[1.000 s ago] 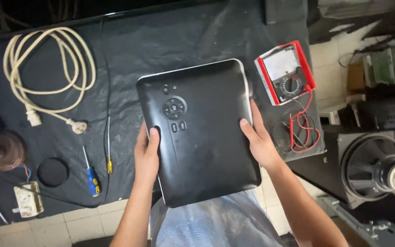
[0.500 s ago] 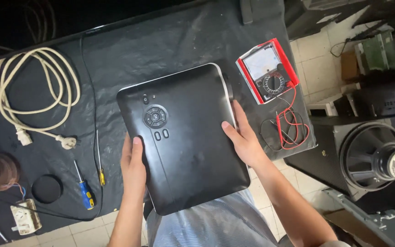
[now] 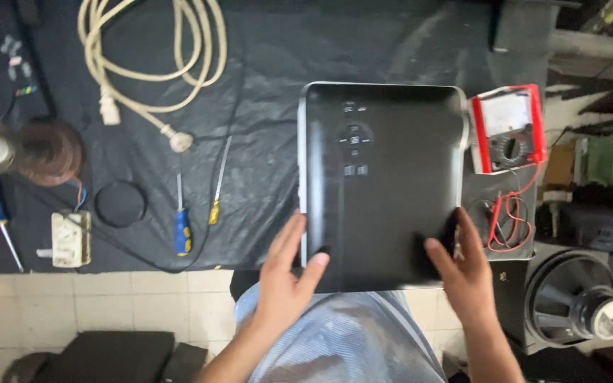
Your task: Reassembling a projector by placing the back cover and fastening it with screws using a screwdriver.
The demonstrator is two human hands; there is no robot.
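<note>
A flat black device (image 3: 381,184) with a round button pad on top lies on the black-covered table (image 3: 271,57), near its front edge. My left hand (image 3: 285,280) rests at its near left corner, thumb on top and fingers along the left side. At the near right corner my right hand (image 3: 462,273) has its thumb on the top face and fingers curled on the right edge. Both hands grip the device.
A red-cased meter (image 3: 509,131) with red and black leads (image 3: 509,223) sits right of the device. Left are two screwdrivers (image 3: 182,223), a coiled cream cable (image 3: 150,57), a black ring (image 3: 120,204), a white box (image 3: 71,237). A speaker (image 3: 580,308) stands lower right.
The device has turned from a tilt to square with the table edge and now lies down on the table. My hands slid to its near corners.
</note>
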